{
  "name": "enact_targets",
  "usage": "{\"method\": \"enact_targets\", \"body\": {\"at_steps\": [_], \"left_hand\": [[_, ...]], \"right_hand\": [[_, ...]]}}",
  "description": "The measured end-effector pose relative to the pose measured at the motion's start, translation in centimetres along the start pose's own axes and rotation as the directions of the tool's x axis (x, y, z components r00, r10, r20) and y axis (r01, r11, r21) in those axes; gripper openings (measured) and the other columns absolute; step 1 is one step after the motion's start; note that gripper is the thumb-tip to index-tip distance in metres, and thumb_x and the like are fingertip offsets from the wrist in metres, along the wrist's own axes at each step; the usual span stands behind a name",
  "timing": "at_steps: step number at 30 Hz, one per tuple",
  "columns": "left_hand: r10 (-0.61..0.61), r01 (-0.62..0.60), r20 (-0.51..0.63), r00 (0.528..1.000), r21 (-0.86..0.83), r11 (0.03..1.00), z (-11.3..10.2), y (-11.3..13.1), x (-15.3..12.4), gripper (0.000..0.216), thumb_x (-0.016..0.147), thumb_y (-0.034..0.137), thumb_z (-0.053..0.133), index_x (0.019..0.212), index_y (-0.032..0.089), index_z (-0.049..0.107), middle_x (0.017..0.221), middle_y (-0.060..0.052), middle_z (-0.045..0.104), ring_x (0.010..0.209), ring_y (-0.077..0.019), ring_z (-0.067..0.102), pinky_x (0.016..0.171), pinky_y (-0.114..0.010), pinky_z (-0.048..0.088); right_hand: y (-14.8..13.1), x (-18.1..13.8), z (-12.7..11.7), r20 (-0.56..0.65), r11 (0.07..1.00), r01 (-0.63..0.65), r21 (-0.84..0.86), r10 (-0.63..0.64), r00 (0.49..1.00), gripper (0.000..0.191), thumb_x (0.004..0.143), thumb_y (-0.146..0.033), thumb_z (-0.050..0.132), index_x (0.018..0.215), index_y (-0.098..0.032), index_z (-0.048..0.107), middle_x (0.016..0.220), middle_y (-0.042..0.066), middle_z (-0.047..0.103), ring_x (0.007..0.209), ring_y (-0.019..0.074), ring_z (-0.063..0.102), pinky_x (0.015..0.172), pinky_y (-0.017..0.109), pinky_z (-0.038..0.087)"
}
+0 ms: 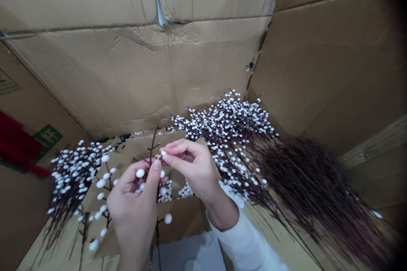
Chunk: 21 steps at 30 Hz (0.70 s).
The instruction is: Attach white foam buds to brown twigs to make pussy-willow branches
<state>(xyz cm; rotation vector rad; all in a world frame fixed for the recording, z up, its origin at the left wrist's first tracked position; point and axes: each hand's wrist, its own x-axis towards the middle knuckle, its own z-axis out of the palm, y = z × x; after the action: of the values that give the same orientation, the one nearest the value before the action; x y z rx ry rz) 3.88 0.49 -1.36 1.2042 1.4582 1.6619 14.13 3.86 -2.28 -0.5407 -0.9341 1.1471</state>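
left hand [133, 207]: fingers curled shut round a white-berried twig [153, 142], centre of frame | right hand [190, 165]: fingertips pinching a white bead [163, 152] on it | risk: hard pinching could pop the bead off (the twig looks thin) or snag the bundled sprays [229, 131] at right

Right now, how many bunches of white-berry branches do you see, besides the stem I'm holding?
2: one bunch left of your left hand, a larger one behind your right hand. More may be hidden.
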Motion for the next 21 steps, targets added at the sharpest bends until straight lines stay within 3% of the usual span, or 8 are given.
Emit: {"method": "enact_targets", "body": {"at_steps": [10, 16, 17, 19, 20, 21], "left_hand": [[0.0, -0.001, -0.021, 1.0, -0.019, 1.0, 0.3, 0.4, 0.0, 0.009, 0.076, 0.027, 0.075, 0.073, 0.02, 0.069, 0.066, 0.004, 0.068, 0.059, -0.0125, 0.067, 0.055, -0.018, 0.054], [-0.058, 0.069, 0.083, 0.995, -0.126, 0.99, -0.4, 0.1, 1.3, 0.015, 0.068, 0.028, 0.08, 0.069, 0.019, 0.068, 0.057, 0.005, 0.063, 0.048, -0.0095, 0.058, 0.044, -0.016, 0.047], [-0.089, 0.103, 0.101, 0.991, -0.146, 0.984, -0.7, 0.3, 1.5, 0.017, 0.065, 0.028, 0.081, 0.067, 0.018, 0.067, 0.054, 0.005, 0.061, 0.045, -0.0085, 0.055, 0.04, -0.015, 0.044], [-0.147, 0.162, 0.096, 0.984, -0.162, 0.974, -1.5, 0.9, 1.7, 0.018, 0.062, 0.026, 0.082, 0.065, 0.018, 0.067, 0.053, 0.005, 0.061, 0.042, -0.0076, 0.052, 0.036, -0.014, 0.039], [-0.157, 0.168, 0.074, 0.985, -0.176, 0.97, -1.9, 1.3, 1.6, 0.017, 0.061, 0.024, 0.082, 0.064, 0.018, 0.067, 0.053, 0.006, 0.061, 0.041, -0.0067, 0.05, 0.033, -0.013, 0.036], [-0.157, 0.165, 0.052, 0.986, -0.195, 0.967, -2.2, 1.6, 1.6, 0.016, 0.061, 0.021, 0.082, 0.064, 0.018, 0.066, 0.055, 0.006, 0.061, 0.041, -0.0058, 0.05, 0.033, -0.012, 0.036]], "right_hand": [[0.8, 0.1, 0.1, -0.004, 1.0, -0.006, -0.001, 0.006, 1.0, 0.01, 0.064, -0.019, 0.082, 0.065, -0.023, 0.074, 0.074, 0.0, 0.074, 0.077, 0.0162, 0.071, 0.076, 0.034, 0.06], [1.2, 0.3, -0.2, 0.064, 0.999, -0.042, 0.008, 0.042, 0.997, 0.01, 0.067, -0.024, 0.081, 0.074, -0.022, 0.074, 0.083, 0.001, 0.076, 0.081, 0.0174, 0.073, 0.079, 0.036, 0.061], [1.4, 0.4, -0.4, 0.102, 0.998, -0.041, -0.037, 0.045, 0.994, 0.013, 0.071, -0.026, 0.078, 0.082, -0.022, 0.074, 0.091, 0.002, 0.077, 0.083, 0.0176, 0.073, 0.079, 0.036, 0.061], [1.7, 0.9, -1.0, 0.194, 0.937, -0.001, -0.35, 0.073, 0.978, 0.023, 0.087, -0.03, 0.064, 0.108, -0.021, 0.069, 0.112, 0.006, 0.074, 0.091, 0.0165, 0.073, 0.081, 0.033, 0.061], [1.9, 1.3, -1.4, 0.23, 0.834, 0.038, -0.551, 0.108, 0.967, 0.028, 0.093, -0.03, 0.055, 0.118, -0.02, 0.064, 0.12, 0.008, 0.071, 0.095, 0.0157, 0.073, 0.081, 0.031, 0.06], [2.1, 1.6, -1.7, 0.257, 0.672, 0.086, -0.736, 0.159, 0.953, 0.031, 0.097, -0.027, 0.048, 0.125, -0.019, 0.06, 0.124, 0.01, 0.069, 0.099, 0.0152, 0.072, 0.083, 0.03, 0.059]]}}
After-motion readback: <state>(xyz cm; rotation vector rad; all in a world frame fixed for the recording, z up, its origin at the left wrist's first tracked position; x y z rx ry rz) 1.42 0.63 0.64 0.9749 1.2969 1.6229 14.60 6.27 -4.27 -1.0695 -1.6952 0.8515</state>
